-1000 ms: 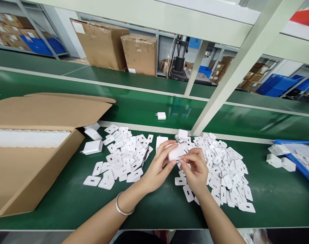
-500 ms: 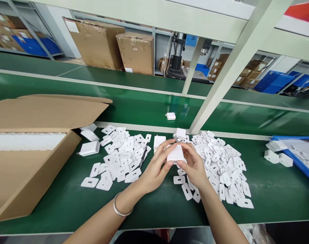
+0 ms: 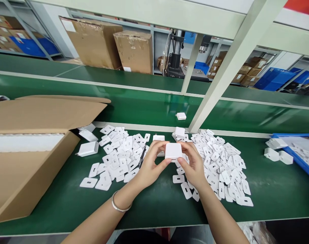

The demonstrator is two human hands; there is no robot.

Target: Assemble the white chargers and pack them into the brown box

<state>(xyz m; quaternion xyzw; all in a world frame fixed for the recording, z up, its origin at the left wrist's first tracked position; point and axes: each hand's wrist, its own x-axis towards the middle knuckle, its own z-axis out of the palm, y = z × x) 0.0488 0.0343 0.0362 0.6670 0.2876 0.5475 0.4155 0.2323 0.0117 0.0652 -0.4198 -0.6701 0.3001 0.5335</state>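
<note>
The left hand [image 3: 150, 164] and right hand [image 3: 193, 167] were both closed around a white charger [image 3: 173, 151], fingertips pinching its sides; it sat above the green surface [image 3: 149, 203] between two heaps of white tabs [image 3: 221, 166]; its flat square face looked toward the camera; no long axis showed.

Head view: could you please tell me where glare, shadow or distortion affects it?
Head view: soft glare streaks the green conveyor belt; the white charger between left hand and right hand looks sharp, evenly lit; the frame post leans with wide-angle distortion.
</note>
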